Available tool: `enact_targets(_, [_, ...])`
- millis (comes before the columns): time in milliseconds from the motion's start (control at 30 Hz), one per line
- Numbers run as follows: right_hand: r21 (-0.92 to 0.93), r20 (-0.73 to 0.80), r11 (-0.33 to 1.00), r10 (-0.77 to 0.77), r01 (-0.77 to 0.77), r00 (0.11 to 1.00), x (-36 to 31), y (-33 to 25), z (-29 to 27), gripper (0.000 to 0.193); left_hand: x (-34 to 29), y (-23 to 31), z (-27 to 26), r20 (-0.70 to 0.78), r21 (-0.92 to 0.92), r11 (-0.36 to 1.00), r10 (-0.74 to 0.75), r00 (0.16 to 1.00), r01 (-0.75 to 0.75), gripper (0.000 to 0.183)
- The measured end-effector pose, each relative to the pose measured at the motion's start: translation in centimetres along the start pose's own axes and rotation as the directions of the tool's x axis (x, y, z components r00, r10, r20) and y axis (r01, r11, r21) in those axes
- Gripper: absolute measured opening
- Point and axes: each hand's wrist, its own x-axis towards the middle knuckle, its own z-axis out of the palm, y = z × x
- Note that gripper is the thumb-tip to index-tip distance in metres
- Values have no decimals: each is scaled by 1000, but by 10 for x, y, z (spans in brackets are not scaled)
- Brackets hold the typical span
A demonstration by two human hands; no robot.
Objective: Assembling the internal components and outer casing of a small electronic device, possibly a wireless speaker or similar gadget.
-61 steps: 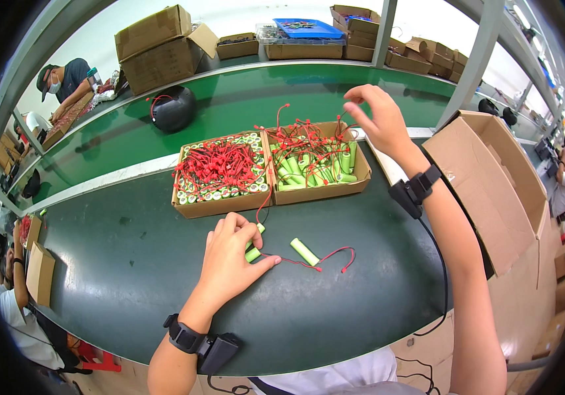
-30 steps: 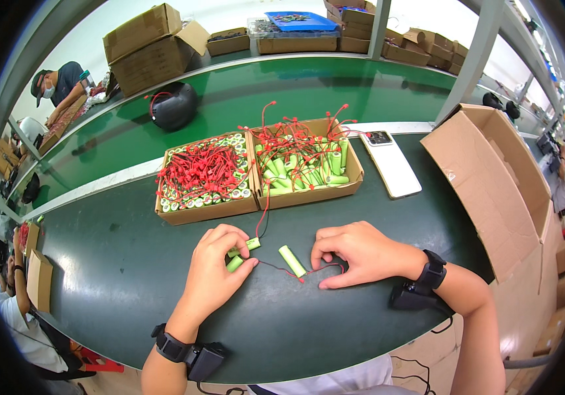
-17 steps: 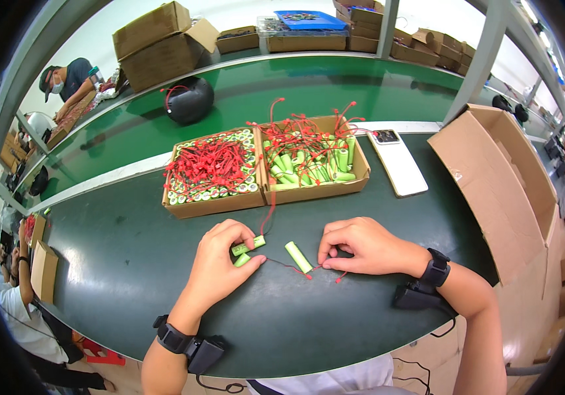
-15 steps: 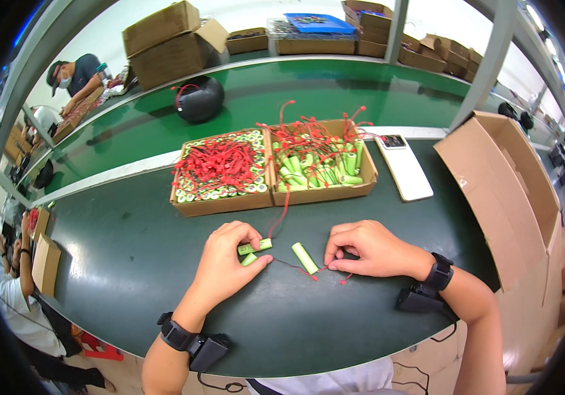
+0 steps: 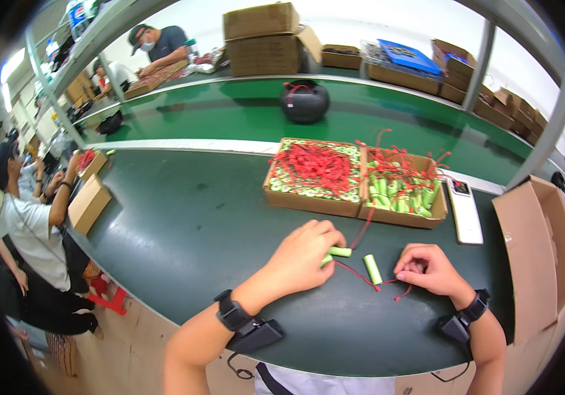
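Note:
My left hand [image 5: 301, 258] is closed on two green cylindrical battery cells; one cell [image 5: 341, 252] pokes out past the fingertips, and the second is mostly hidden under the hand. Red wires trail from them. On the dark tabletop, between my hands, another green cell [image 5: 372, 269] lies tilted and untouched, with a thin red lead [image 5: 359, 274] beside its lower end. My right hand [image 5: 432, 268] pinches a red wire, whose small red plug [image 5: 398, 297] hangs just below the fingers. Both wrists wear black straps with small black boxes.
Beyond my hands sit a carton of upright cells [image 5: 313, 205] heaped with red plugs and a carton of loose green cells [image 5: 397, 222]. To the right are a white phone [image 5: 468, 220] and an open cardboard box [image 5: 523, 263]. A green conveyor [image 5: 229, 115] runs behind; co-workers sit at left.
The view has swung left, so the table and cartons sit further right in the picture and more of the co-workers shows. My hands keep nearly the same grip and place by the cells.

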Motion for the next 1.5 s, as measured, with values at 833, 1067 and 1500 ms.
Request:
enact_targets(833, [48,-94,994,107,-103,990,-2,0,8,14,8,-5,25,-77,-299,945,-161,984,131,17])
enact_targets(1067, [71,-93,979,199,-193,976,-2,-11,7,19,8,-4,16,-215,-262,959,55,975,-112,19])
enact_targets(1500, [79,-82,985,162,-155,983,-4,-5,5,22,8,7,3,-116,-345,936,-117,986,70,27])
